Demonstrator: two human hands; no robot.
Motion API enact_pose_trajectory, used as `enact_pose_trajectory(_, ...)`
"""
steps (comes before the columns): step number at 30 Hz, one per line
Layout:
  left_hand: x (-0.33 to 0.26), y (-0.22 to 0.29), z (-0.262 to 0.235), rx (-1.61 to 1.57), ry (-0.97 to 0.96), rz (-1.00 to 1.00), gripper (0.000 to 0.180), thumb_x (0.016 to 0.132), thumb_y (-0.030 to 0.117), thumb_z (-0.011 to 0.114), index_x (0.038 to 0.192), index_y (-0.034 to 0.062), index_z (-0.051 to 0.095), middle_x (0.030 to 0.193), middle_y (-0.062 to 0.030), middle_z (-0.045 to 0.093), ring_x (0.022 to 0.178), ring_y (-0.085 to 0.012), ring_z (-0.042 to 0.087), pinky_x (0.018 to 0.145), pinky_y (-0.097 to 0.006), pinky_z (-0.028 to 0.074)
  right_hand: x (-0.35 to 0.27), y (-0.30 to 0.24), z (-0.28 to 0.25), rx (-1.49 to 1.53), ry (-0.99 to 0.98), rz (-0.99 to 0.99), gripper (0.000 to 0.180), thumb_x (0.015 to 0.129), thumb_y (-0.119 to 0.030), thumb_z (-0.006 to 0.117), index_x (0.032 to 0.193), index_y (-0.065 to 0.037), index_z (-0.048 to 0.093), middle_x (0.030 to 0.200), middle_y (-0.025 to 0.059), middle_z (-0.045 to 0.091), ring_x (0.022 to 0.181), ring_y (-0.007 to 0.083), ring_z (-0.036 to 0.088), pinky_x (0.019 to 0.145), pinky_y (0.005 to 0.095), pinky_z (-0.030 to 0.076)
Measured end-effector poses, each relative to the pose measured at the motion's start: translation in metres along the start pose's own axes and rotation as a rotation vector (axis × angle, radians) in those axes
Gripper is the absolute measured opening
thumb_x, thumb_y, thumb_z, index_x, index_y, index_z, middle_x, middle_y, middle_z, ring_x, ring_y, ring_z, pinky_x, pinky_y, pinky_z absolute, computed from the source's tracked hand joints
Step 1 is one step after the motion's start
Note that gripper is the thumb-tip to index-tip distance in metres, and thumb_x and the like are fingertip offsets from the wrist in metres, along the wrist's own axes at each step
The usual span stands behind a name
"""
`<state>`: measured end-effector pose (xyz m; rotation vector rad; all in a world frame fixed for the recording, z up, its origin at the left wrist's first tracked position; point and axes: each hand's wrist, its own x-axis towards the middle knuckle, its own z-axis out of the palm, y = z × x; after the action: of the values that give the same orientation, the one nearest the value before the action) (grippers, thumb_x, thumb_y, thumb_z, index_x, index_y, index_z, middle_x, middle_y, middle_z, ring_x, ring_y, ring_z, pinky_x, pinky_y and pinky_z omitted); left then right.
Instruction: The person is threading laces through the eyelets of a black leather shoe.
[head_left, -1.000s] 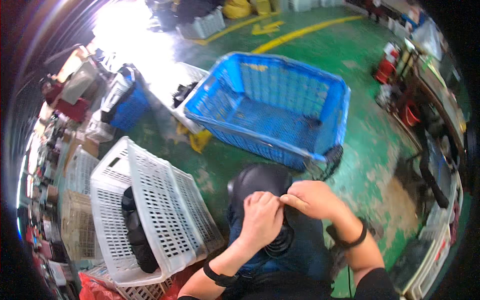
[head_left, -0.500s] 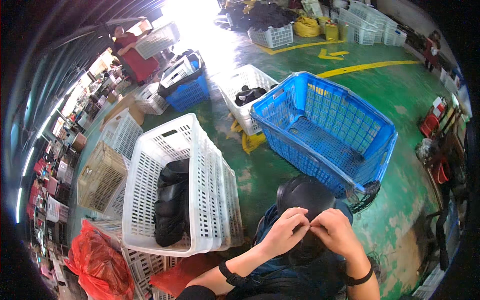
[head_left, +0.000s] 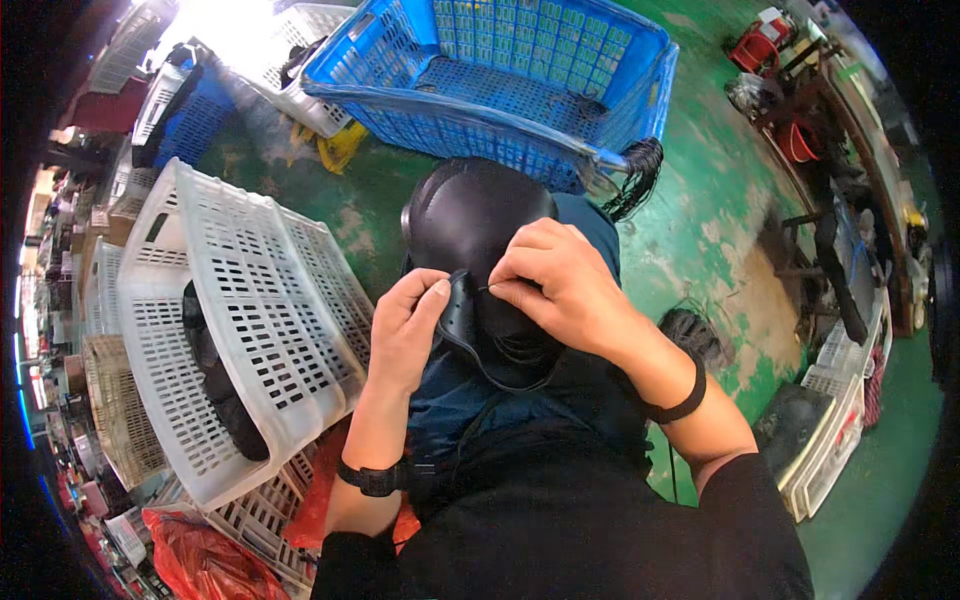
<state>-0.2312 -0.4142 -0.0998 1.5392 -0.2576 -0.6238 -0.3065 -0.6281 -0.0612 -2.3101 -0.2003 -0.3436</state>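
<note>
Black helmet (head_left: 470, 215) (on the lap) pinched between both hands' fingers (head_left: 425, 300).

You stand over a green floor (head_left: 730, 215). At twelve o'clock a blue crate (head_left: 520, 70) sits on it. At nine o'clock sits a white crate (head_left: 250, 310). At seven o'clock lies a red bag (head_left: 200, 560).

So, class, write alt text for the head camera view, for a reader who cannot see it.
A person's left hand and right hand grip the rim of a black dome-shaped helmet shell resting on their lap. A white slotted crate holding dark parts stands at their left, and a blue plastic crate lies ahead on the green floor.
</note>
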Motion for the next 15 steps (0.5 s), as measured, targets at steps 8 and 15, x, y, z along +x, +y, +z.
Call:
enact_pose_trajectory(8, -0.010, -0.002, 0.004, 0.012, 0.023, 0.041, 0.019, 0.102, 0.016, 0.060, 0.104, -0.0008, 0.069, 0.087, 0.0074, 0.060, 0.079, -0.0019, 0.050, 0.071, -0.020, 0.041, 0.004, -0.012, 0.010, -0.159, 0.012, -0.062, 0.011, 0.081, -0.020, 0.074, 0.081, -0.012, 0.067, 0.084, 0.0042, 0.061, 0.091, 0.0270, 0.059, 0.080, 0.0426, 0.045)
enact_pose_trajectory(15, -0.007, -0.002, 0.006, -0.007, 0.111, 0.036, 0.019, 0.102, 0.011, 0.056, 0.109, -0.0013, 0.068, 0.094, 0.0020, 0.064, 0.083, -0.0042, 0.054, 0.076, -0.021, 0.044, 0.015, -0.024, 0.018, -0.376, -0.064, -0.116, 0.004, 0.074, -0.013, 0.069, 0.075, -0.011, 0.066, 0.084, 0.0053, 0.063, 0.093, 0.0265, 0.061, 0.079, 0.0413, 0.047)
